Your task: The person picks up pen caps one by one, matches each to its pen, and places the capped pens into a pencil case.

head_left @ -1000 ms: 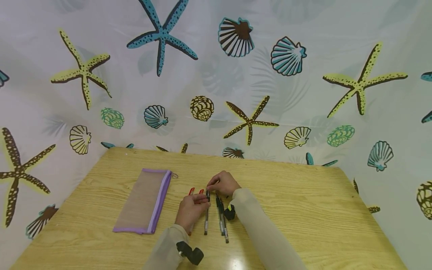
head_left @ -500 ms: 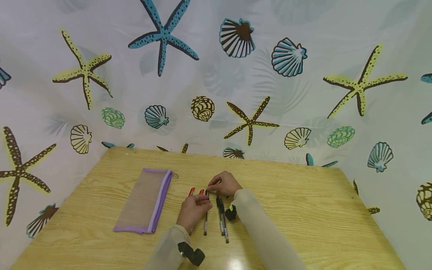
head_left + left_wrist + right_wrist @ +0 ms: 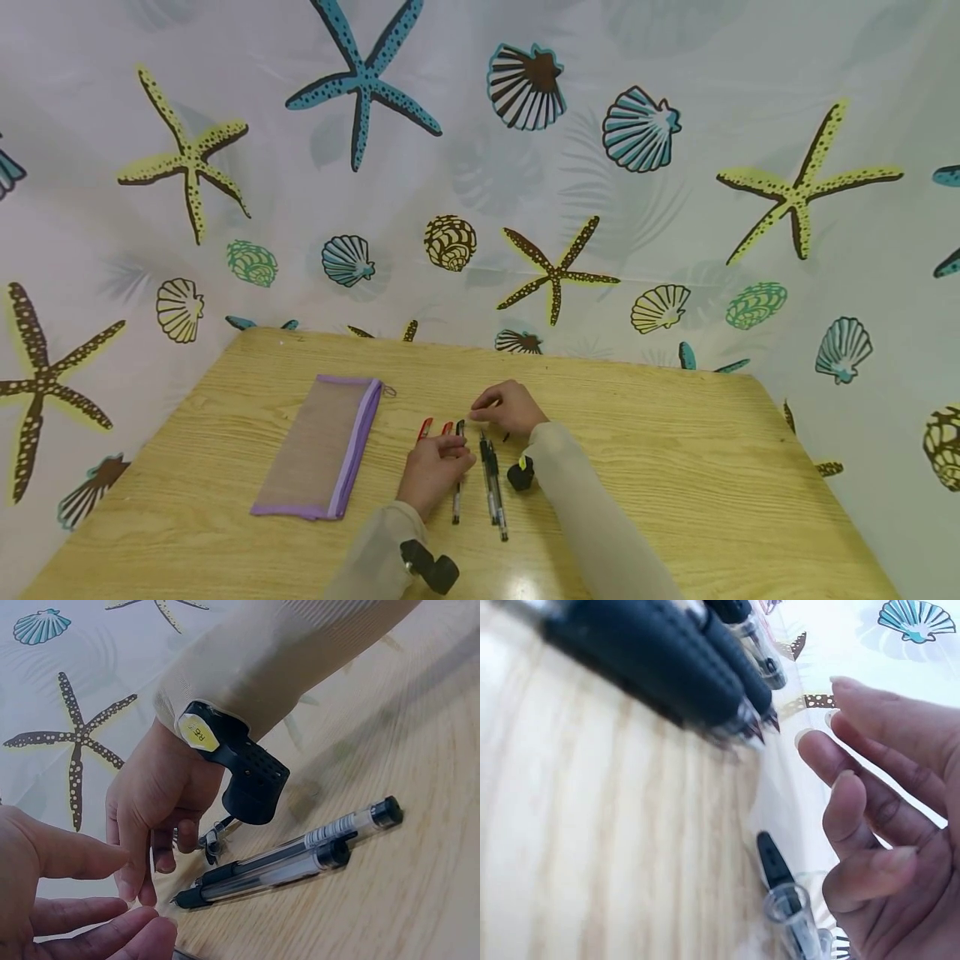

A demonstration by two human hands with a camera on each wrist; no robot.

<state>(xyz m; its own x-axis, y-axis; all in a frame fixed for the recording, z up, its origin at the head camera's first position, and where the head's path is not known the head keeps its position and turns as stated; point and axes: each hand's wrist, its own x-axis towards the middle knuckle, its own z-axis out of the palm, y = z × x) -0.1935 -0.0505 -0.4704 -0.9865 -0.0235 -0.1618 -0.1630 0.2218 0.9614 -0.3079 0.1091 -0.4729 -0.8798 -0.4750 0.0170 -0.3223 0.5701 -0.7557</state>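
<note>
1. Patterned fabric (image 3: pixel 480 167) with printed starfish and shells encloses the far side and both flanks of a wooden table (image 3: pixel 675 467).
2. Left of the table: a mesh pouch (image 3: pixel 318 446) with purple edging lies flat, well apart from both hands.
3. Next to the right: two red-capped pens (image 3: pixel 425 427) lie side by side, their lower parts hidden behind the left hand (image 3: pixel 435 471).
4. Left hand: palm inclined inward, fingers relaxed, thumb apart from the fingertips; nothing is gripped. Contact with the pen below cannot be determined.
5. Black-capped pen (image 3: pixel 457 493): located on the table, partly covered by the left fingers, cap end facing away from the person.
6. Two uncapped pens (image 3: pixel 498 493): located between the hands, side by side, tips facing away from the person, dark grips visible.
7. Right hand (image 3: pixel 513 408): positioned beyond the uncapped pens' tips, fingers loosely bent and spread, with nothing in grasp.
8. Clear cap (image 3: pixel 795 922) with black clip: lies on the table near the right fingers.
</note>
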